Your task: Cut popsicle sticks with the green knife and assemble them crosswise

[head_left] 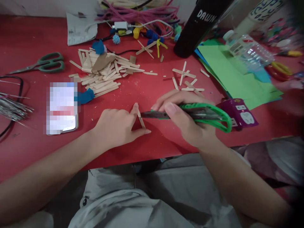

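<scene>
Near the table's front edge, my left hand [116, 126] holds a short wooden craft stick [141, 121] down between thumb and forefinger. My right hand [187, 117] is wrapped round a green utility knife [209, 112]. The knife's blade tip meets the stick, pointing left, close to my left fingertips. Behind the hands lies a loose pile of craft sticks [106, 71]. Beyond my right hand, several sticks [184, 73] lie crossed or scattered, some of them short pieces.
Green-handled scissors [51, 62] and a phone [62, 107] lie left on the red table [133, 88], near a bundle of thin wires [13, 107]. A black bottle [199, 28] stands at the back. Green paper [218, 66], a plastic bottle [251, 52] and a purple packet [237, 114] are right.
</scene>
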`<state>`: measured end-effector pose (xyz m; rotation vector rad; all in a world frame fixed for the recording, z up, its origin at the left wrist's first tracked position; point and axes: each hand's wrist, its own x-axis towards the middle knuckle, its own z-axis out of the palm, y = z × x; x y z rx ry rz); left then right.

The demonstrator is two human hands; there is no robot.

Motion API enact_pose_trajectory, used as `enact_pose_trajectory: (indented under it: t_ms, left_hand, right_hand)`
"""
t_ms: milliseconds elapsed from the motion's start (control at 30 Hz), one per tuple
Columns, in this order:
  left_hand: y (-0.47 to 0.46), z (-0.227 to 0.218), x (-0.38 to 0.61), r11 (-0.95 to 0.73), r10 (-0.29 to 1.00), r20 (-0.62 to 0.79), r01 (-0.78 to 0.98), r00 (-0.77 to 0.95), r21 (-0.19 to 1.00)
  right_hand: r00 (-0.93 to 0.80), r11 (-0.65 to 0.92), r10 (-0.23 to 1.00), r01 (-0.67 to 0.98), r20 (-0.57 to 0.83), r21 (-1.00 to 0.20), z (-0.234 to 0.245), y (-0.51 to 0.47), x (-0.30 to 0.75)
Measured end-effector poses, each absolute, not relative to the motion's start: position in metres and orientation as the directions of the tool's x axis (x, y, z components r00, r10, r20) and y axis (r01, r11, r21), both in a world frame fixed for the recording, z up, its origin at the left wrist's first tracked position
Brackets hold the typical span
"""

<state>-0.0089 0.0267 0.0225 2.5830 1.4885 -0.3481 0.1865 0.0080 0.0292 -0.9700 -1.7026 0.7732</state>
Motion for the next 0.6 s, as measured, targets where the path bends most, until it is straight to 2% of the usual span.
enact_pose_trajectory:
  t_ms: [133,200,333,600]
  left_hand:
    - [0.026,0.018,-0.008,-0.474,0.855,-0.242,0.881,0.459,-0.004]
    - [0.027,0.017,-0.007,-0.461,0.861,-0.240,0.887,0.448,0.001]
    - [0.027,0.017,-0.004,-0.441,0.872,-0.231,0.897,0.432,0.016]
    - [0.027,0.018,-0.005,-0.438,0.863,-0.259,0.898,0.434,0.047]
  right_hand:
    - [-0.136,0.451,0.886,0.479,0.443,-0.753,0.023,0.004,0.191]
    - [-0.127,0.379,0.918,0.557,0.375,-0.739,0.019,0.002,0.190]
    - [-0.215,0.274,0.959,0.556,0.183,-0.785,0.005,0.004,0.184]
    - [-0.186,0.226,0.971,0.496,0.152,-0.838,-0.017,0.008,0.186]
